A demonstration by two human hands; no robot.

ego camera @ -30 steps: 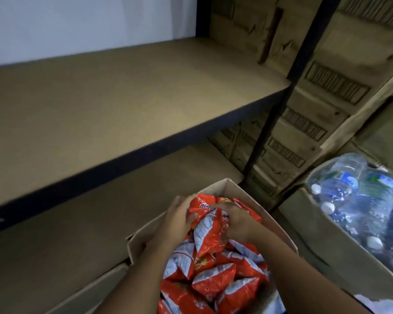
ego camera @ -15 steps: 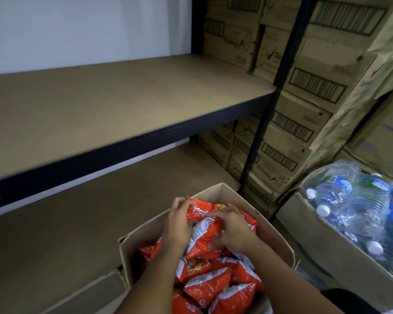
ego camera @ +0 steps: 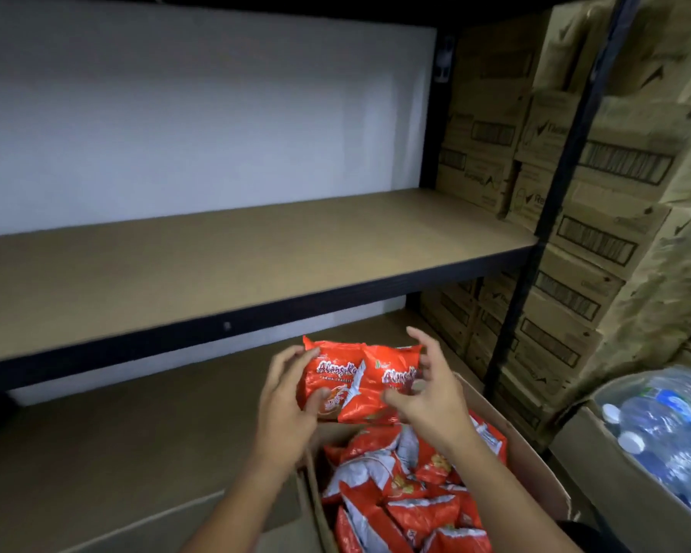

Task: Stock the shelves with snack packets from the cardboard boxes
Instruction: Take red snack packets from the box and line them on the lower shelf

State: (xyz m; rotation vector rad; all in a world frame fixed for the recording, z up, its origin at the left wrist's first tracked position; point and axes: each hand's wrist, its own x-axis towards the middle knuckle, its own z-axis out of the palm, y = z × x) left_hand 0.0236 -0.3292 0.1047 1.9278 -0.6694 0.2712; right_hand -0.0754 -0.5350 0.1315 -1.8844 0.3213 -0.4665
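Packets (ego camera: 358, 379), two red ones side by side, have come up out of the cardboard box (ego camera: 535, 468) below, left hand (ego camera: 286, 397) and right hand (ego camera: 427, 393) gripping their outer edges, bare shelf (ego camera: 216, 265) just ahead for placing.

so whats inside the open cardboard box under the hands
The open cardboard box holds a loose heap of red and white snack packets. Its bottom and lower layers are covered by the top packets, and the frame edge cuts off its near end.

Both forearms reach forward and up, side by side — the left hand (ego camera: 286, 397) and the right hand (ego camera: 429, 387) have curled fingers gripping the same red load between them.
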